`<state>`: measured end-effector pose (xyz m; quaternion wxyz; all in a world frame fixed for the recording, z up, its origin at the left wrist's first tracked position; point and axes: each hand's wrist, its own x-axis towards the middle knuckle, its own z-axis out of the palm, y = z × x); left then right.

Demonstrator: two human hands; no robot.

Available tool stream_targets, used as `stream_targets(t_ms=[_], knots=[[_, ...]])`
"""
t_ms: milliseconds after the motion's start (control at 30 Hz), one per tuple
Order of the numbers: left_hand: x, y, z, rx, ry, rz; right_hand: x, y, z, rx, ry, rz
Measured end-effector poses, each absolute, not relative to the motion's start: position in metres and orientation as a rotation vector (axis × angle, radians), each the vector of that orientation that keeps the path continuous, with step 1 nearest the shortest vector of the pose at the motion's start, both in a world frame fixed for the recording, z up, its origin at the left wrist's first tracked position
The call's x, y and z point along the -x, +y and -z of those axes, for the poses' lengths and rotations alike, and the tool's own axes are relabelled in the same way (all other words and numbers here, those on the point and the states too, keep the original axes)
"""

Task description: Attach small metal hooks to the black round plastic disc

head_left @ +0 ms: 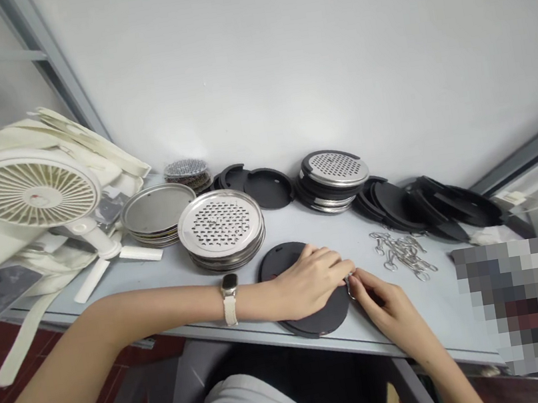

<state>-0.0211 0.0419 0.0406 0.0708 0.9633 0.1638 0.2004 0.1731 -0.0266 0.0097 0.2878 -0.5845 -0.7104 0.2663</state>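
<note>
A black round disc [327, 317] lies near the table's front edge, with another black disc [278, 262] behind and partly under my arm. My left hand [306, 283] rests across them, its bent fingers pressed together at the right rim. At that rim my right hand [382, 302] pinches a small metal wire loop [350, 289] between thumb and fingers. The fingertips of both hands meet there, so how the loop sits against the disc is hidden. More metal wire loops [403, 254] lie in a loose pile to the right.
Round metal grater plates [222, 225] and plain metal discs [157, 208] are stacked on the left. Grater plates with black rims [335, 168] stand in a stack behind. Black discs [401, 205] lean at back right. A white fan [38, 192] stands far left. Wall behind.
</note>
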Motion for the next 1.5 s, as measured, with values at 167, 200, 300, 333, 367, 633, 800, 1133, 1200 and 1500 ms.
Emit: stream_targets(t_ms=[167, 200, 300, 333, 367, 633, 800, 1133, 1200, 1500], knots=[[0.0216, 0.0424, -0.0411, -2.882, 0.473, -0.595, -0.1724, -0.0260, -0.0102, 1.541, -1.918, -0.711], [0.0215, 0.0423, -0.0410, -2.878, 0.470, -0.593, -0.1722, -0.0257, -0.0100, 1.537, -1.918, -0.710], [0.0207, 0.0420, -0.0400, -2.850, 0.470, -0.612, -0.1718, -0.0252, -0.0093, 1.530, -1.912, -0.706], [0.0203, 0.0418, -0.0395, -2.833, 0.474, -0.626, -0.1717, -0.0252, -0.0091, 1.528, -1.913, -0.703], [0.0200, 0.0417, -0.0391, -2.816, 0.478, -0.640, -0.1717, -0.0254, -0.0091, 1.526, -1.913, -0.699], [0.0184, 0.0421, -0.0367, -2.788, 0.479, -0.655, -0.1719, -0.0252, -0.0121, 1.541, -1.879, -0.715], [0.0182, 0.0421, -0.0359, -2.791, 0.492, -0.650, -0.1724, -0.0243, -0.0140, 1.543, -1.835, -0.755], [0.0189, 0.0411, -0.0384, -2.797, 0.510, -0.649, -0.1738, -0.0244, -0.0128, 1.542, -1.787, -0.788], [0.0191, 0.0411, -0.0384, -2.794, 0.502, -0.651, -0.1744, -0.0244, -0.0124, 1.544, -1.767, -0.797], [0.0199, 0.0413, -0.0402, -2.847, 0.483, -0.617, -0.1749, -0.0249, -0.0114, 1.555, -1.639, -0.807]])
